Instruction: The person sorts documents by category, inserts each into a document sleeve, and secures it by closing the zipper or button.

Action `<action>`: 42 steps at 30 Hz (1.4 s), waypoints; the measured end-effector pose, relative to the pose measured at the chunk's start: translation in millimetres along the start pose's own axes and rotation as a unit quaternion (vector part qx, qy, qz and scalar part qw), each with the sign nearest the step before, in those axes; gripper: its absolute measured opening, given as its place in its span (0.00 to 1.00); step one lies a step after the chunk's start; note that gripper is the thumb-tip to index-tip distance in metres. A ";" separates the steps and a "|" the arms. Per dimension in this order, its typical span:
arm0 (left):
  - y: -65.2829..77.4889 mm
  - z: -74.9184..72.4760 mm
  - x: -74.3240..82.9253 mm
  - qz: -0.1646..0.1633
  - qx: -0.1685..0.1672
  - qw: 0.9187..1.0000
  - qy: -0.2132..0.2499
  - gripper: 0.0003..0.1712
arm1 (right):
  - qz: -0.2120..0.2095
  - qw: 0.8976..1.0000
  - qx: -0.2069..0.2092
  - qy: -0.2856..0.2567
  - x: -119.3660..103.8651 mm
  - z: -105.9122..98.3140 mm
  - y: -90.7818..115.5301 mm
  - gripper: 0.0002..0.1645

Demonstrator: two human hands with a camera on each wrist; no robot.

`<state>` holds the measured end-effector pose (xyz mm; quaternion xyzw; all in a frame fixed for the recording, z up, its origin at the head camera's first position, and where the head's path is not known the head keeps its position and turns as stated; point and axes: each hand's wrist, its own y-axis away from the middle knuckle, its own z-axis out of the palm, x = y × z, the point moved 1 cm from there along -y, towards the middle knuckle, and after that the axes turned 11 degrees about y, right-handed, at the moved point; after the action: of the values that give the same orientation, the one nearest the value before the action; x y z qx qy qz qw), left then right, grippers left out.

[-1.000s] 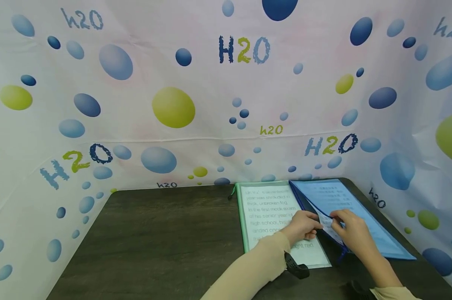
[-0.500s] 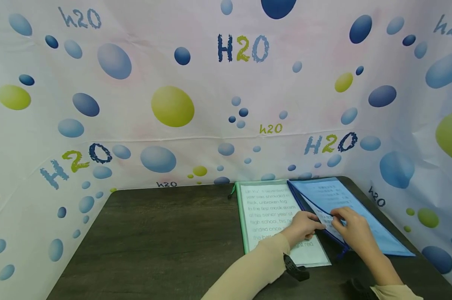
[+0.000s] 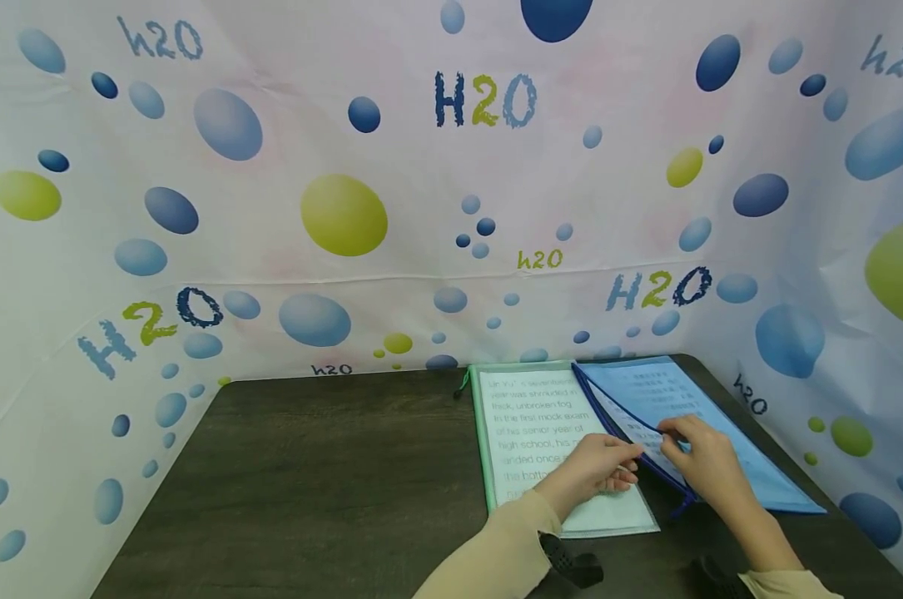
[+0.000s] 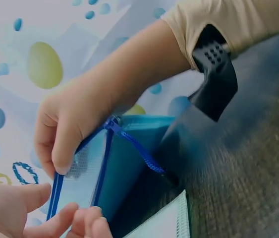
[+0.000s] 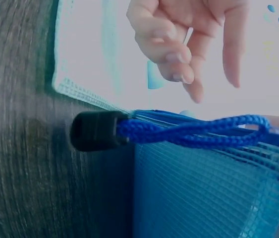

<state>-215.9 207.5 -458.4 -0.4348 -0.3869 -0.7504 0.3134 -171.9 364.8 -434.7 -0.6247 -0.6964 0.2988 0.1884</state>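
A blue mesh zip pouch (image 3: 758,449) lies at the right with its zipper side parted, a printed sheet showing inside. My right hand (image 3: 709,457) pinches the raised upper edge of its opening between thumb and fingers. My left hand (image 3: 589,470) hovers over the green zip pouch (image 3: 529,441), fingertips near the blue pouch's opening. In the right wrist view the left hand (image 5: 179,39) has thumb and fingers apart, with nothing between them. A blue cord zipper pull (image 5: 194,133) with a black end hangs from the pouch's near corner.
Both pouches lie on a dark wood-grain table (image 3: 331,482), the green one holding a sheet of printed text. A white curtain (image 3: 406,150) with blue and green dots rises behind the table and along its sides. Each wrist wears a black strap (image 3: 571,561).
My left hand has drawn back slightly toward the left, off the lower edge of the blue pouch's opening. The right hand keeps its pinch in nearly the same place.
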 end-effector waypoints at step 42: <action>21.0 0.3 -31.7 -0.134 -0.271 0.950 0.073 0.43 | 0.022 0.998 -0.048 -0.014 -0.1 -3.5 -0.2 0.10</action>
<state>-185.4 201.5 -480.2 -0.3915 -0.1994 -0.8918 0.1081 -169.8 365.3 -431.9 -0.6439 -0.6987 0.2777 0.1415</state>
